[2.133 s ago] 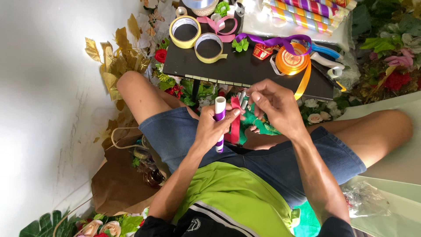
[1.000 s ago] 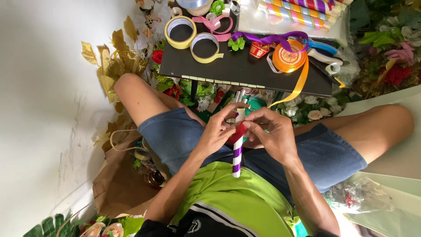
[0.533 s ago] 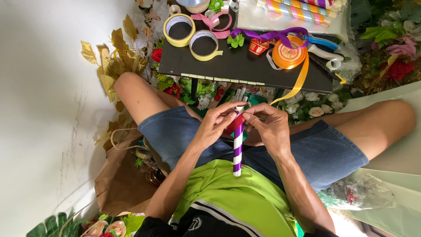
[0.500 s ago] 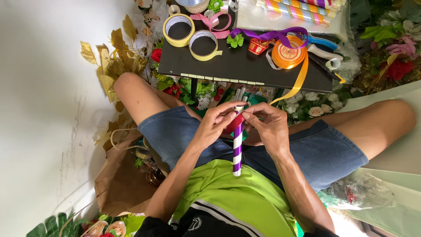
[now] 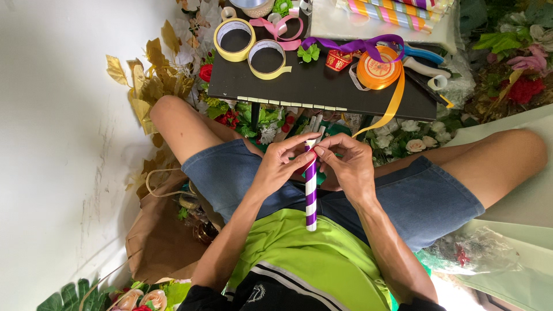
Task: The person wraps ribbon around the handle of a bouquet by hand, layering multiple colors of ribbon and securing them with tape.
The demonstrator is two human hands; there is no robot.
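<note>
Both hands closed on one purple-and-white striped stick [image 5: 311, 193], held upright over the lap. Left hand [image 5: 280, 168] pinching the upper end between thumb and fingertips; right hand [image 5: 345, 167] meeting it from the other side, fingertips [image 5: 318, 151] clamped on the same top end, just across from the left thumb. No open fingers on either side.

Compared with two seconds back: then a short white tube gripped in the left fist, red and green ribbon bunched under the right fingers. Now the long striped length hanging straight down below the fingers, lower tip resting against the green shirt [image 5: 299, 253], ribbon no longer seen between the fingertips. Over the last half second, barely any shift: same pinch, same upright stick, hands only slightly closer together at the top. Reads as fine work at the stick's upper end, winding or securing the wrap, with most of the length already striped.

Beyond the fingers, well apart: black low table [image 5: 311, 92] with two yellow tape rolls [image 5: 235, 39], an orange ribbon spool [image 5: 378, 70] trailing a loose tail, a purple ribbon [image 5: 351, 44]. Artificial flowers under and beside the table.
</note>
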